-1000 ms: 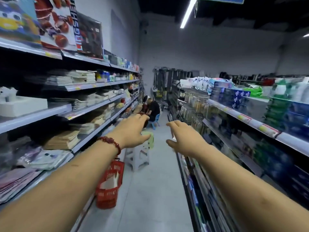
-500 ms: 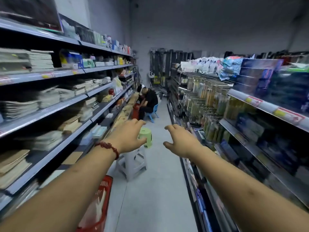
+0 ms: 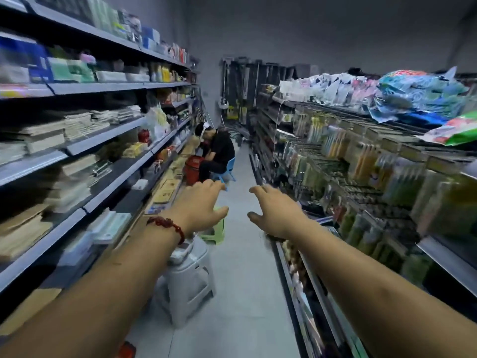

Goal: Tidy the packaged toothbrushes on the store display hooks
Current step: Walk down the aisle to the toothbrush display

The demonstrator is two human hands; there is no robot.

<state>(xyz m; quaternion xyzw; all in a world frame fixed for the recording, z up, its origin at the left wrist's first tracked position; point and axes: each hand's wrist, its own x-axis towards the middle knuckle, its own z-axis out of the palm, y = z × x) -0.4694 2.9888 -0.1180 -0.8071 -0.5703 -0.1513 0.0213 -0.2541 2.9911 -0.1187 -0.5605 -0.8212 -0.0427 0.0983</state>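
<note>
No text, brand or number can be read; the print on the hanging packs (image 3: 361, 161) right of the grey stool (image 3: 188, 285) is blurred; so is that on the boxes (image 3: 64, 69) shelved left of the stool, and on the bags (image 3: 418, 91) above the packs.

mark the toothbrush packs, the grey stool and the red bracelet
toothbrush packs (image 3: 361, 161): head view, an orange hanging pack
grey stool (image 3: 191, 288): head view, its side panel
red bracelet (image 3: 167, 225): head view, its middle beads
</note>
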